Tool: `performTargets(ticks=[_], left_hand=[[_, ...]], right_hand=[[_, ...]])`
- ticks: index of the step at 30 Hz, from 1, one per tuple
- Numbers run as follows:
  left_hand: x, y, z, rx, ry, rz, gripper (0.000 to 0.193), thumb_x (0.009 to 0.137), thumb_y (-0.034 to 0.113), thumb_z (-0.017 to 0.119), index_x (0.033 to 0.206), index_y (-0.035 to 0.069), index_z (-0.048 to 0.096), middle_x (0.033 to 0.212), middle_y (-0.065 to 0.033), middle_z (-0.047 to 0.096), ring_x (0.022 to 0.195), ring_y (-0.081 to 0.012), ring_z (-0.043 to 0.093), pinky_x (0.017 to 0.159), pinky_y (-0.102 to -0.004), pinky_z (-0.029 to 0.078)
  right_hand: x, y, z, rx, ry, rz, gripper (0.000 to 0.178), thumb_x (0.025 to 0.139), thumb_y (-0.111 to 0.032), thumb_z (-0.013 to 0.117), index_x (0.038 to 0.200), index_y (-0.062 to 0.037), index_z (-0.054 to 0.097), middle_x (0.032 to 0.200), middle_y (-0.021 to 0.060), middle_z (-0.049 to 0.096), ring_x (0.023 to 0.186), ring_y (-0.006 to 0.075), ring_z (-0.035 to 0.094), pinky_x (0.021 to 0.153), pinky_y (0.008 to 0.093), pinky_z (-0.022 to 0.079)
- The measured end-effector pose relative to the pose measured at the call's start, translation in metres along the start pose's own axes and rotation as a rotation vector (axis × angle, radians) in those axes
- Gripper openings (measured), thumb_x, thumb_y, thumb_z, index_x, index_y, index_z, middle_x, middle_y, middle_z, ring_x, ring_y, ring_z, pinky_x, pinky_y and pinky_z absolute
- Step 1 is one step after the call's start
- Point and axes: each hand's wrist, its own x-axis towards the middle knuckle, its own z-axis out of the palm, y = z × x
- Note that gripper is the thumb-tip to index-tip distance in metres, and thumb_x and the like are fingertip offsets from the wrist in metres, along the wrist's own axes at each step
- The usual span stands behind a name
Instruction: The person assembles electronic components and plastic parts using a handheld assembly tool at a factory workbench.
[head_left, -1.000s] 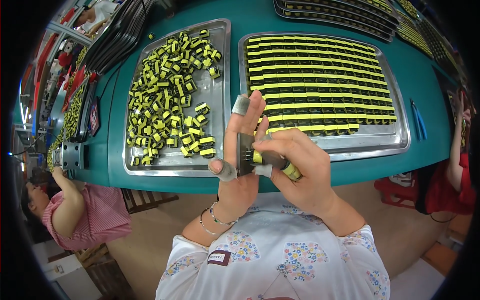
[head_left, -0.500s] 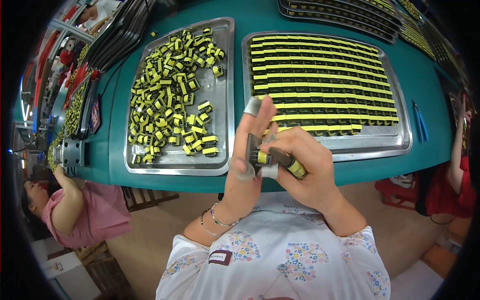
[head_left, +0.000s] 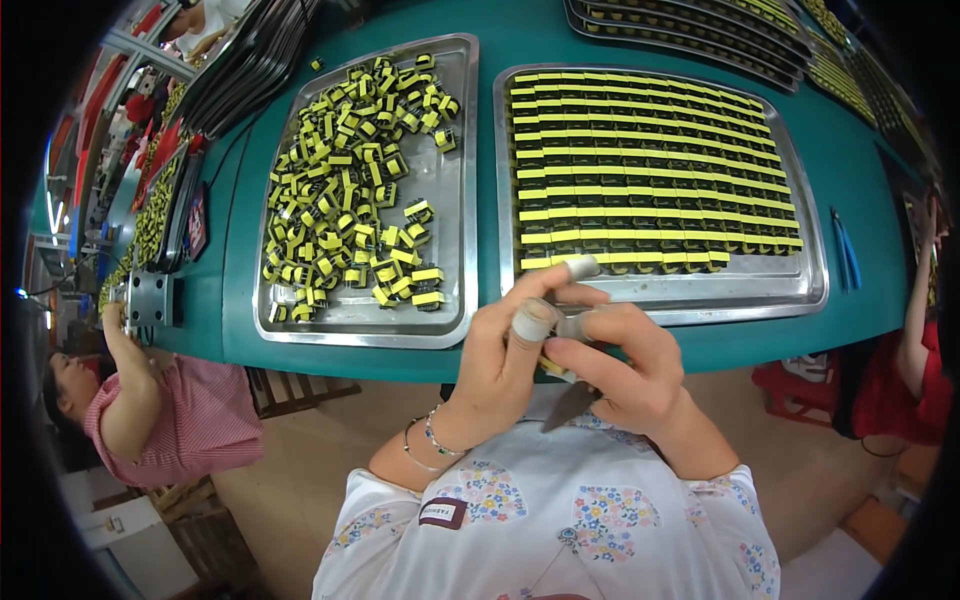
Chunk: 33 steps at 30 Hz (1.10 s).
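Observation:
In front of my chest, my two hands meet over a small yellow-and-black transformer (head_left: 556, 369), mostly hidden by fingers. White coverings wrap the thumb and a finger of my left hand (head_left: 500, 345), which is closed round the part. My right hand (head_left: 635, 365), also with a covered fingertip, is closed against it from the other side. A dark grey flat piece with a pointed end (head_left: 568, 408) sticks out below the right fingers; its other end is hidden. Beyond the hands, a metal tray (head_left: 680, 305) holds transformers in tight rows.
To the left, another metal tray (head_left: 452, 250) carries a loose heap of transformers. Blue-handled pliers (head_left: 846, 250) lie right of the rows. Dark trays (head_left: 690, 38) are stacked at the back. One co-worker (head_left: 190, 415) sits at left, another (head_left: 915, 370) at right.
My left hand has turned, its stretched fingers now curled over the transformer. The right hand has come in against it, and the grey piece now points down toward my chest.

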Motion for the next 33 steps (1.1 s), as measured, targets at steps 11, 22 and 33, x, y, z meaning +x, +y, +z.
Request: performTargets(ticks=[11, 22, 33], left_hand=[[-0.019, 0.049, -0.045, 1.417, 0.406, 0.029, 0.036, 0.064, -0.002, 0.068, 0.099, 0.006, 0.062, 0.083, -0.0092, 0.060, 0.079, -0.0278, 0.059, 0.070, -0.0374, 0.047], [-0.019, 0.026, -0.039, 1.557, 0.438, 0.067, 0.033, 0.065, 0.001, 0.067, 0.096, 0.009, 0.062, 0.080, -0.0068, 0.059, 0.076, -0.0260, 0.058, 0.065, -0.0382, 0.047], [-0.032, 0.020, -0.058, 0.760, 0.590, 0.197, 0.029, 0.081, -0.002, 0.062, 0.109, 0.000, 0.055, 0.097, -0.0028, 0.058, 0.071, -0.0088, 0.056, 0.058, -0.0210, 0.046]], right_hand=[[-0.022, 0.029, -0.092, -0.294, 0.334, 0.415, 0.032, 0.074, 0.014, 0.056, 0.103, 0.0014, 0.059, 0.100, 0.0081, 0.061, 0.088, 0.0119, 0.057, 0.076, 0.0239, 0.046], [-0.013, 0.034, -0.112, -0.628, -0.039, 0.608, 0.031, 0.069, 0.009, 0.063, 0.098, -0.0012, 0.058, 0.099, 0.0102, 0.057, 0.087, 0.0325, 0.059, 0.072, 0.0387, 0.048], [-0.011, 0.034, -0.107, -0.605, -0.036, 0.612, 0.027, 0.073, 0.006, 0.064, 0.098, 0.0010, 0.055, 0.098, 0.0120, 0.056, 0.087, 0.0323, 0.058, 0.075, 0.0355, 0.046]])
